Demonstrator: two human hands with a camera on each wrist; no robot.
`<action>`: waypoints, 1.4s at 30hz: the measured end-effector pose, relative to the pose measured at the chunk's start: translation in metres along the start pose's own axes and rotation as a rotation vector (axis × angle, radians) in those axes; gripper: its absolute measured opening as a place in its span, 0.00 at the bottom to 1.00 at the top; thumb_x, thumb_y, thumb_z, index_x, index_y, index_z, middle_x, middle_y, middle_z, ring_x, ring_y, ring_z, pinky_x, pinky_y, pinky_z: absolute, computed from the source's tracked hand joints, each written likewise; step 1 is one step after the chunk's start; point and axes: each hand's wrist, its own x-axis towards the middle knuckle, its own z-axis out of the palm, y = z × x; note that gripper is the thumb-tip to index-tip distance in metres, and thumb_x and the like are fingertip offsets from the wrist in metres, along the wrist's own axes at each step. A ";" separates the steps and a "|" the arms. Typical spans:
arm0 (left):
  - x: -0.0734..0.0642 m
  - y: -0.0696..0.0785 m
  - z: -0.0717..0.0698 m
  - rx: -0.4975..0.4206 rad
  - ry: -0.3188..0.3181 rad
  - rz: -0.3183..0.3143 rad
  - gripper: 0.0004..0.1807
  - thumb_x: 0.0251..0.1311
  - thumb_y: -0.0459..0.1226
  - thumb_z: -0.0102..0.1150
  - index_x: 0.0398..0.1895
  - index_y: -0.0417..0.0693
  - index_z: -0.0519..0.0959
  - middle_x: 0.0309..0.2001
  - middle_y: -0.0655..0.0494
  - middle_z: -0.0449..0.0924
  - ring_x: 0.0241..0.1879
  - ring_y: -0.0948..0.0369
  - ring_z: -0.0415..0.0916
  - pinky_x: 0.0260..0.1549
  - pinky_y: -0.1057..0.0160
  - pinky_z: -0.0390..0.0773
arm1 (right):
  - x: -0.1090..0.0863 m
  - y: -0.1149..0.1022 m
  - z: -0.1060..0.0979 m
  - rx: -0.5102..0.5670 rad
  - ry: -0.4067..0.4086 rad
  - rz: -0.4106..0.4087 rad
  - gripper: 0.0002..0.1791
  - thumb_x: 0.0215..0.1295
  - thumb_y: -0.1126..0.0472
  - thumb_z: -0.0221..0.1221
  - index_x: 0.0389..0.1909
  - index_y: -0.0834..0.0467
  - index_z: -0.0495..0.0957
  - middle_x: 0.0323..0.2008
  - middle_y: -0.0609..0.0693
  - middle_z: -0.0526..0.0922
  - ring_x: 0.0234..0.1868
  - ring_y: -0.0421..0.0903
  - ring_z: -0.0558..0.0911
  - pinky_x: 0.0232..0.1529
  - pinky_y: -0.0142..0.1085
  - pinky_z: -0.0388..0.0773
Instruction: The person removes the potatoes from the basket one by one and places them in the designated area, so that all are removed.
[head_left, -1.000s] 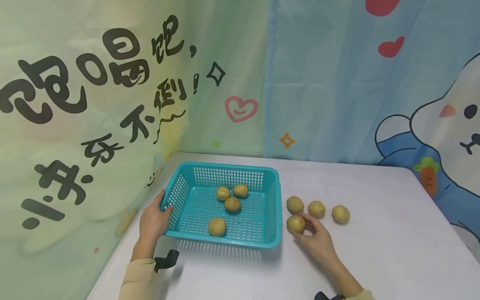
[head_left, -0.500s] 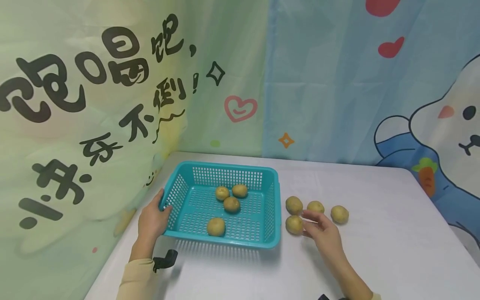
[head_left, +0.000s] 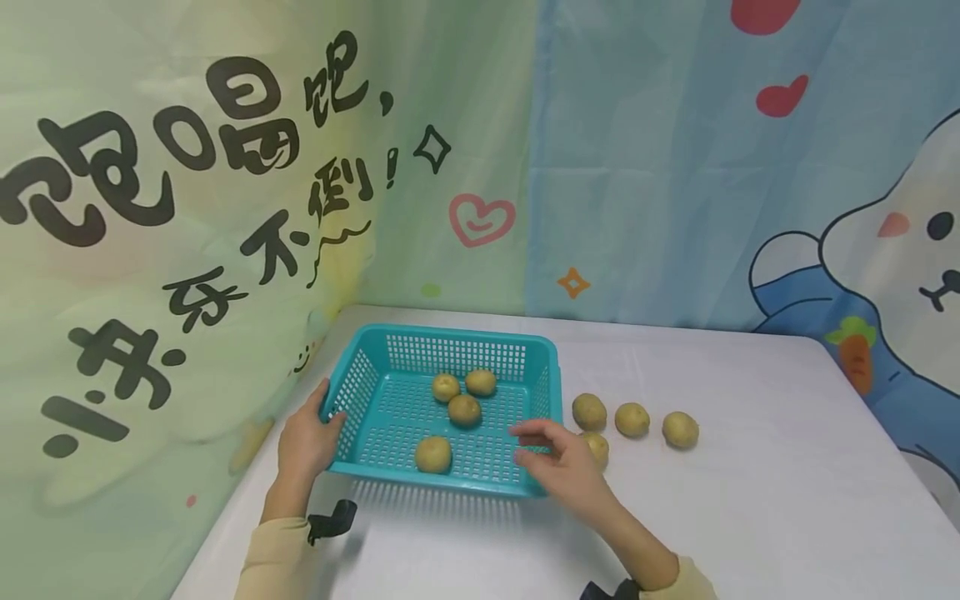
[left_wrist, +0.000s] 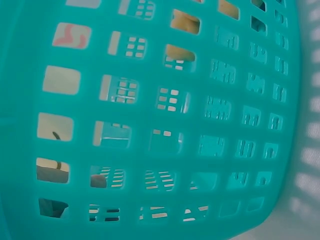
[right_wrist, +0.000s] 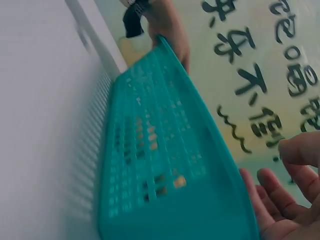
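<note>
My left hand (head_left: 306,442) grips the left edge of a teal plastic basket (head_left: 480,481), thumb on the inner side. Several potatoes lie on the basket floor, among them one potato (head_left: 432,455) near the front wall. Over the right rim reaches my right hand (head_left: 566,467), fingers slightly bent and holding nothing; in the right wrist view that hand (right_wrist: 295,205) is beside the basket's rim. Just right of the basket, a potato (head_left: 597,447) is partly hidden behind the right hand. In the left wrist view, the perforated basket wall (left_wrist: 145,112) fills most of the picture.
To the right of the basket, another potato (head_left: 589,412), a second potato (head_left: 632,420) and a third potato (head_left: 680,430) lie on the white table (head_left: 787,500). A printed curtain (head_left: 645,167) hangs behind the table and along its left side.
My right hand let go of the front potato beside the basket, drew back to the right, then moved left over the basket's right rim. The left hand and the basket stayed put.
</note>
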 end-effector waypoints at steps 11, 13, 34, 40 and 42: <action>0.008 0.009 0.003 0.012 -0.012 0.019 0.35 0.68 0.38 0.53 0.76 0.45 0.54 0.69 0.34 0.62 0.60 0.38 0.69 0.51 0.40 0.70 | 0.023 -0.009 0.043 -0.197 -0.038 0.050 0.10 0.64 0.63 0.61 0.46 0.53 0.82 0.47 0.47 0.84 0.51 0.51 0.79 0.50 0.44 0.76; 0.008 0.009 0.003 0.018 -0.014 0.023 0.35 0.68 0.38 0.53 0.76 0.45 0.54 0.69 0.34 0.62 0.60 0.38 0.69 0.51 0.40 0.70 | 0.027 -0.007 0.047 -0.201 -0.052 0.068 0.11 0.64 0.63 0.60 0.47 0.54 0.81 0.48 0.48 0.83 0.52 0.54 0.79 0.52 0.48 0.75; -0.006 -0.008 0.005 0.006 -0.024 -0.022 0.35 0.68 0.39 0.52 0.76 0.45 0.53 0.68 0.31 0.61 0.63 0.34 0.63 0.54 0.37 0.66 | 0.057 0.002 0.087 -0.532 -0.338 0.076 0.26 0.53 0.71 0.64 0.56 0.57 0.78 0.57 0.53 0.79 0.61 0.54 0.74 0.57 0.48 0.72; 0.000 -0.006 0.003 0.024 -0.020 0.005 0.35 0.68 0.39 0.52 0.76 0.44 0.53 0.68 0.30 0.62 0.57 0.37 0.70 0.49 0.40 0.70 | 0.072 0.011 0.091 -0.565 -0.333 0.049 0.31 0.49 0.71 0.64 0.60 0.57 0.76 0.59 0.53 0.78 0.63 0.54 0.73 0.59 0.48 0.71; 0.003 -0.005 0.002 0.032 -0.015 0.020 0.35 0.68 0.39 0.52 0.76 0.44 0.54 0.68 0.31 0.63 0.56 0.37 0.71 0.48 0.41 0.70 | 0.076 0.013 0.092 -0.595 -0.336 0.011 0.32 0.50 0.69 0.64 0.61 0.57 0.76 0.61 0.53 0.77 0.64 0.53 0.72 0.60 0.49 0.70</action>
